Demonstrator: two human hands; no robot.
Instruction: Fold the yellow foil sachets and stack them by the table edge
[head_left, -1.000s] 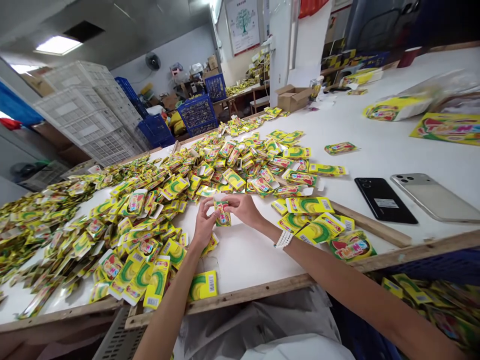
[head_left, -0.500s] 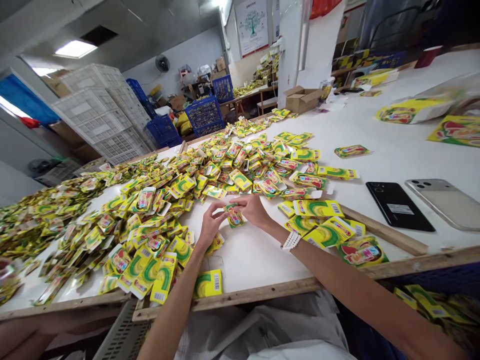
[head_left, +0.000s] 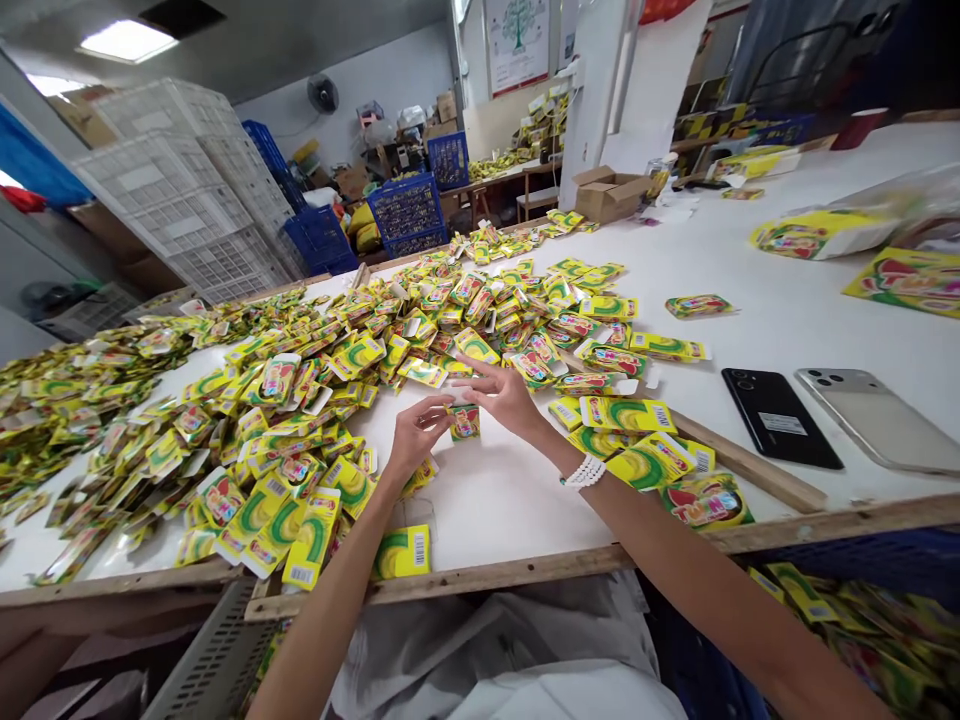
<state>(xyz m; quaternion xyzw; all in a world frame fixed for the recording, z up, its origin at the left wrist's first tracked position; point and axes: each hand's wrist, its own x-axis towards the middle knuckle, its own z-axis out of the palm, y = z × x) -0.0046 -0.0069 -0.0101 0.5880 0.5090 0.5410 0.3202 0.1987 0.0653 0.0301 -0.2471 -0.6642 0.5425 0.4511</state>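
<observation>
Head view, looking down past my forearms at the white counter [head_left: 487, 510]. My right grip [head_left: 502, 395] is open, its fingers spread and hovering just above a small yellow-green sachet [head_left: 465, 424]. My left grip [head_left: 420, 435] is open too, with fingers loosely curled, and holds nothing I can see. The sachet sits on bare counter between the two grips, just apart from a large heap of yellow-green sachets [head_left: 300, 400] spread across the left of the counter. Beside my right wrist, which wears a white beaded bracelet [head_left: 583, 472], larger flat yellow packets [head_left: 626, 414] overlap one another. Further right, a black smartphone [head_left: 780, 420] and a silver smartphone [head_left: 877, 420] lie side by side beyond a wooden strip [head_left: 742, 462]. Below the counter's right edge, a blue crate [head_left: 847, 640] holds more packets. Stacked white crates [head_left: 180, 190] stand beyond the far end of the heap.
</observation>
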